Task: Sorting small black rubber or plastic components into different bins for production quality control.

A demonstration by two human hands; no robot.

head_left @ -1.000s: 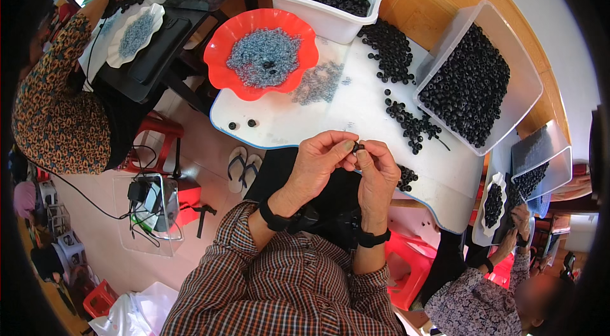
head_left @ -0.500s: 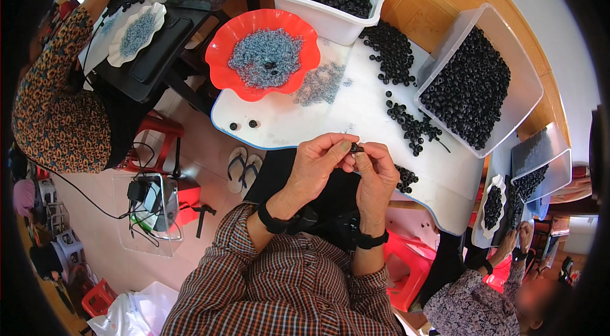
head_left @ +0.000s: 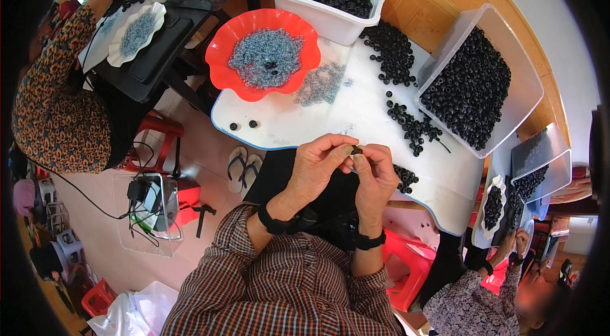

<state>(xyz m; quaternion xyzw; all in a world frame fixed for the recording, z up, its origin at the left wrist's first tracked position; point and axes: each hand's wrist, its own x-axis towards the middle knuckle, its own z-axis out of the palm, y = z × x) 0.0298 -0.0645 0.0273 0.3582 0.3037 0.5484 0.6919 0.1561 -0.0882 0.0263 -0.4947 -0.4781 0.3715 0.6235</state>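
Small black bead (head_left: 357,151) pinched between fingers of left hand (head_left: 319,167) and right hand (head_left: 376,174), just above near desk (head_left: 292,121) edge.

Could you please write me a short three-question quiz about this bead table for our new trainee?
1. True or false: both hands pinch one black bead.
2. Which dish holds the grey bits? A) red bowl B) white tub
3. Fill in: two loose beads lie near the table's ___ edge.

Key: 1 true, the left hand and right hand meet on it; 2 A; 3 left.
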